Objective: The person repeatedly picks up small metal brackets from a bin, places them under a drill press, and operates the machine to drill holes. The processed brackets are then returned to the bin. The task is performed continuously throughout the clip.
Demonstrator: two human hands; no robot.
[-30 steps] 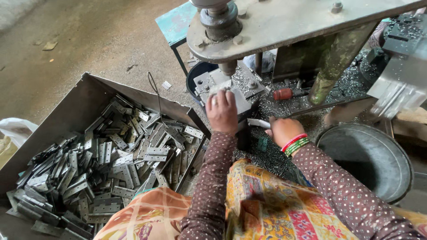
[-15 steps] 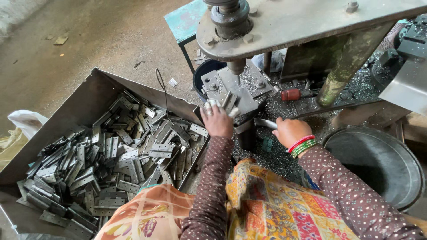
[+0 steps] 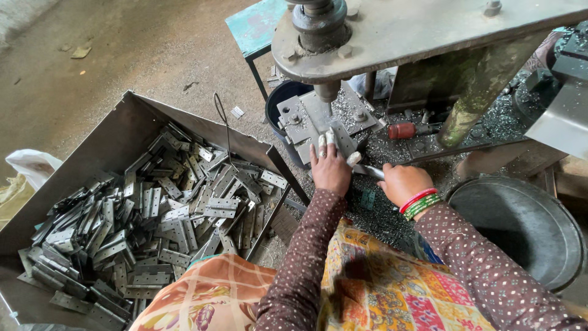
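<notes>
Steel hinge plate (image 3: 331, 136), grey, flat: lies on die block (image 3: 318, 122) of press, directly under ram (image 3: 326, 92). Left hand (image 3: 329, 168) rests on it, fingertips (image 3: 323, 142) wrapped in white tape, fingers extended and pressing down on the plate, not closed round it.

Right hand (image 3: 401, 182): fist curled shut on thin metal tool (image 3: 367, 171), tip pointing left toward L hand, near die block. Red and green bangles (image 3: 419, 203) at wrist. Both sleeves brown w/ white dots.

Press: heavy grey top plate (image 3: 429, 30) overhead, greenish column (image 3: 478, 92) to right. Bed strewn w/ metal swarf. Small red cylinder (image 3: 402, 130) lies on bed, right of die, apart from hands.

Tray (image 3: 122, 132), sheet metal, left of person: heaped w/ hinge leaves (image 3: 165, 214), grey, punched holes, jumbled.

Round metal basin (image 3: 520, 227), lower right, just beside R forearm.

Teal stool (image 3: 257, 24) behind press. White sack (image 3: 30, 165) at far left edge. Floor: bare concrete.

Lap: patterned cloth, orange/yellow.
</notes>
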